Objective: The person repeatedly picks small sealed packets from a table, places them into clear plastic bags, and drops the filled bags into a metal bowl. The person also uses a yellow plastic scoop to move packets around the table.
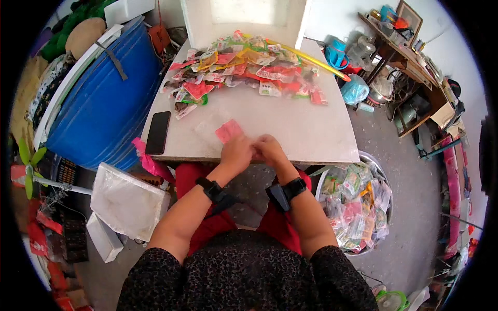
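Observation:
My left hand (236, 153) and my right hand (269, 148) meet at the near edge of a white table (311, 132), their fingertips together. Motion blur hides whether anything small is pinched between them. A small pink packet (228, 131) lies flat on the tabletop just beyond my left hand, close to its knuckles. Farther back spreads a heap of small plastic food packets (241, 70) in red, yellow, green and clear wrapping. A yellow stick with orange ends (307, 57) rests slantwise along the heap's right side. At the table's left edge lies a black smartphone (158, 133).
A metal basin (320, 186) holding many packets stands on the floor at the right. Left of the table are a large blue tub (105, 93) and a white foam box (126, 200). A white foam container (245, 19) stands behind the heap.

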### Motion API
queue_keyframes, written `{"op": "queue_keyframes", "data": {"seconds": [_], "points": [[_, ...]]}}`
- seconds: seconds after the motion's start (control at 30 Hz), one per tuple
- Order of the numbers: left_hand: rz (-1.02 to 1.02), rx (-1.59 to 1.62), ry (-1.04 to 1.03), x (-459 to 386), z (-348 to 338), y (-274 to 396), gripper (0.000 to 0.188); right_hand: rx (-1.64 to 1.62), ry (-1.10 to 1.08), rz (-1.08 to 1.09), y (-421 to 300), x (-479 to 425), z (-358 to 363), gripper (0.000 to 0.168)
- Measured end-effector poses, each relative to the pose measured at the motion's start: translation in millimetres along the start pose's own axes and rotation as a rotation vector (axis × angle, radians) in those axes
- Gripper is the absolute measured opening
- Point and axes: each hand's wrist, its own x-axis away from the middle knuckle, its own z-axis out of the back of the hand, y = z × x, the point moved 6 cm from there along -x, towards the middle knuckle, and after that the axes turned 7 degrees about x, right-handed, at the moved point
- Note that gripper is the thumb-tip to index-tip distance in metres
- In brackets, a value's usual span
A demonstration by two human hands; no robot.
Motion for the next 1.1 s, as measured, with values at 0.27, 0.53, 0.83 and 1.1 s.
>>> {"op": "queue_keyframes", "data": {"seconds": [0.27, 0.53, 0.83, 1.1], "points": [[0.005, -0.063, 0.055, 27, 5, -21, 0.014, -0.026, 0.110, 0.081, -5, 4, 4, 0.004], [-0.048, -0.032, 0.185, 28, 6, -29, 0.015, 0.032, 0.210, 0.048, -24, -6, 29, 0.017], [0.028, -0.050, 0.172, 23, 5, -33, 0.015, -0.047, 0.403, 0.176, -72, -122, 145, 0.020], [0.074, -0.016, 0.123, 23, -7, -48, 0.007, 0.335, 0.533, 0.384, -106, -168, 159, 0.006]]}}
